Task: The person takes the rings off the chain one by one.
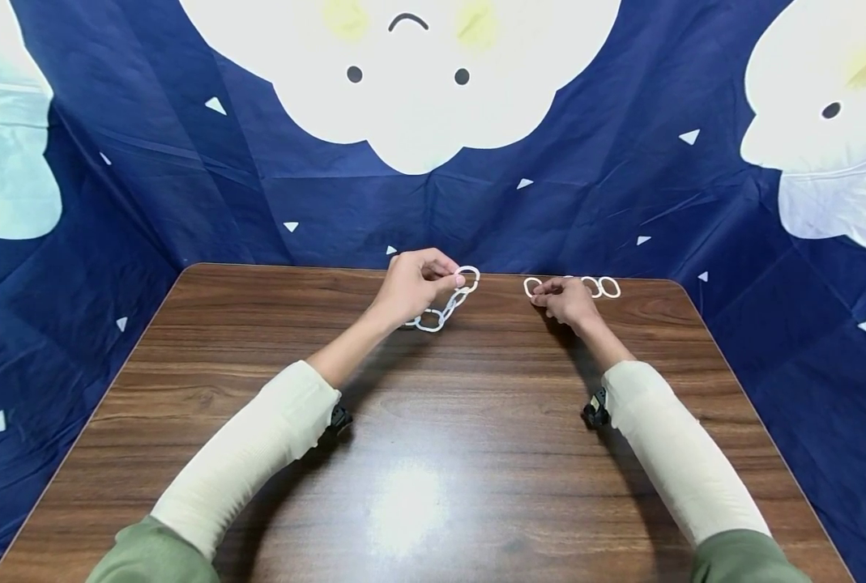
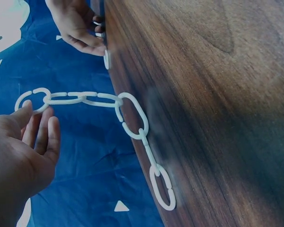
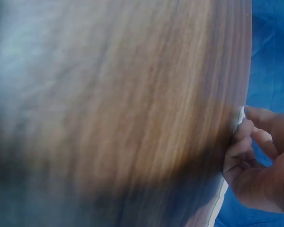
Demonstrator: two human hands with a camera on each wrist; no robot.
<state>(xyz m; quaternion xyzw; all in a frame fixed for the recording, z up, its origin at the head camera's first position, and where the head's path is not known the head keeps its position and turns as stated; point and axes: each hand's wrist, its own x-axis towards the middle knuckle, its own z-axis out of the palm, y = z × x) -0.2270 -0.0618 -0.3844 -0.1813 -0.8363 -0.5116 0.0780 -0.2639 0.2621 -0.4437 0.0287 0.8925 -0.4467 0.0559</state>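
My left hand point(image 1: 407, 285) pinches the end link point(image 1: 478, 278) of a white plastic chain between thumb and fingertips. The chain point(image 2: 84, 98) slopes down from that hand, and its far links lie on the table near the back edge. My right hand point(image 1: 567, 302) has its thumb and fingertips on a separate white link point(image 1: 526, 286) at the back of the table, pinching its edge. In the right wrist view only a thin sliver of that link point(image 3: 242, 112) shows between the fingers.
More loose white links point(image 1: 617, 290) lie in a row along the back edge, partly hidden by the right hand. The brown wooden table point(image 1: 433, 405) ends against a dark blue cloth point(image 1: 243, 210) with white clouds.
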